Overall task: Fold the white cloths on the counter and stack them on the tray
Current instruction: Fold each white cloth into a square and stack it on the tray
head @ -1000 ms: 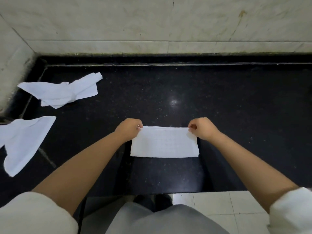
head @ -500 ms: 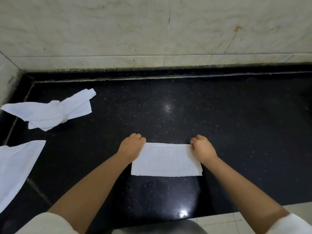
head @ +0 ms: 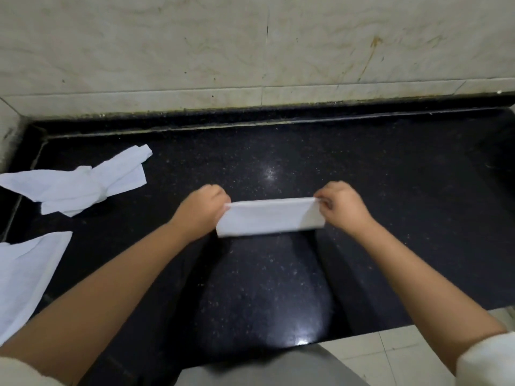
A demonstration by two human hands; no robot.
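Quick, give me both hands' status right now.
Left hand: fingers closed, pinching the left end of the folded white cloth.
Right hand: fingers closed, pinching the cloth's right end.

Left cloths (head: 30,274) cut by edge

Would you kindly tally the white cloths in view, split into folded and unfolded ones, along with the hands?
Folded white cloths: 1, the folded cloth gripped at both ends.
Unfolded white cloths: 2, the crumpled cloth and the edge cloth, both on the counter.
Hands: 2, the left hand and the right hand.
Total: 5
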